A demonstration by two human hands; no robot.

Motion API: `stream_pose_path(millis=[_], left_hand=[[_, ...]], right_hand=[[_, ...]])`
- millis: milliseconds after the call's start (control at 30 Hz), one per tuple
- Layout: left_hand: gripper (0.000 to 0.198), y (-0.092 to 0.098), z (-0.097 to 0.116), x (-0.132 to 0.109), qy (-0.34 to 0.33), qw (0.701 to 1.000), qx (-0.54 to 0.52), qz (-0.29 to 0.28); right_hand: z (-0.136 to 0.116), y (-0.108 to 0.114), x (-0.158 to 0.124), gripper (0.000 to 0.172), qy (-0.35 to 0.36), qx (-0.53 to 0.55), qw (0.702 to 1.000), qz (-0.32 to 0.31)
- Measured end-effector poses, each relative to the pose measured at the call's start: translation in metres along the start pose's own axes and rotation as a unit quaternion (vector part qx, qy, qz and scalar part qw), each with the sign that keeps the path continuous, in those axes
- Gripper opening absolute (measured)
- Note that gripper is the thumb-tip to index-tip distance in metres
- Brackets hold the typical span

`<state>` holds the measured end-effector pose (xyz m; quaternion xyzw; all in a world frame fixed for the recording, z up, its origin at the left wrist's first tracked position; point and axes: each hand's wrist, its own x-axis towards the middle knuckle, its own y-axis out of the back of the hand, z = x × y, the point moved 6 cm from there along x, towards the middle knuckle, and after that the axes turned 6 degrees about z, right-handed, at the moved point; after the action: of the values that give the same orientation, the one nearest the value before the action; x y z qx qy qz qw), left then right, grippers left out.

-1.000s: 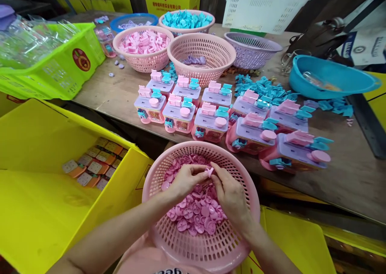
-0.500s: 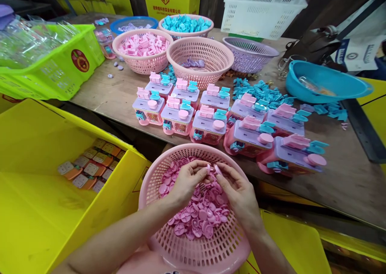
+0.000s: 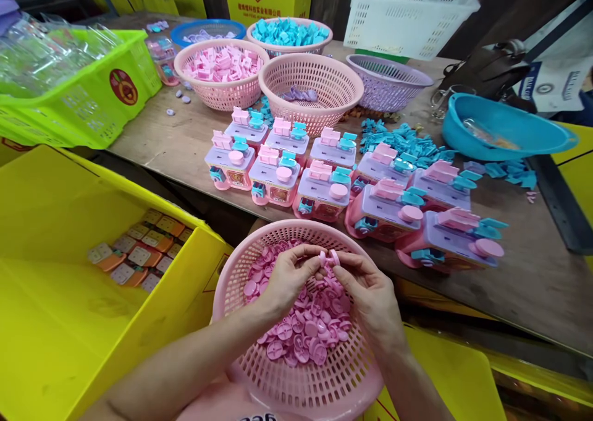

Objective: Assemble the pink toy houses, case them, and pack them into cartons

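Observation:
Over a pink slotted basket (image 3: 319,387) my two hands meet, fingertips nearly touching. My left hand (image 3: 293,280) pinches a small pink round plastic piece (image 3: 323,259). Between the thumb and fingers of my right hand (image 3: 365,291) is a second pink disc (image 3: 334,258), seen almost edge-on; the two pieces are side by side, and I cannot tell whether they are joined. Below them lies a heap of loose pink discs (image 3: 296,331), some showing a cross-ribbed underside. On the table edge beyond stand rows of purple-and-pink toy units (image 3: 322,189), several topped with a pink disc.
An open yellow carton (image 3: 55,322) with orange-and-white pieces stands at left. Behind the toys are pink baskets (image 3: 310,75), a purple basket (image 3: 389,87), a blue basin (image 3: 504,130) and loose blue parts (image 3: 403,146). A green crate (image 3: 92,99) sits at the back left.
The disc in my right hand has turned more edge-on and sits nearer the piece in my left hand. The whole view has shifted slightly.

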<state>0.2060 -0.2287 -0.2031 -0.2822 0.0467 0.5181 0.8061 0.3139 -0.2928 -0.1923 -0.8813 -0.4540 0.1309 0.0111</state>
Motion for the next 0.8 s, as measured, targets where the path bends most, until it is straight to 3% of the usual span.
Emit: stream_pose_path(millis=[500,600,800], left_hand=[[0.023,-0.009,0.006,-0.011,-0.09,0.994,0.053,0.026],[0.018,-0.01,0.012,-0.013,-0.148,0.982,0.113,0.031],[0.017,-0.012,0.025,-0.021,-0.285,0.929,0.23,0.043]], right_hand=[[-0.004,-0.002,-0.009,0.01,0.107,0.033,0.991,0.076],[-0.007,-0.001,-0.01,0.009,0.136,-0.004,0.987,0.08],[-0.015,-0.003,-0.016,0.005,0.189,-0.063,0.977,0.07]])
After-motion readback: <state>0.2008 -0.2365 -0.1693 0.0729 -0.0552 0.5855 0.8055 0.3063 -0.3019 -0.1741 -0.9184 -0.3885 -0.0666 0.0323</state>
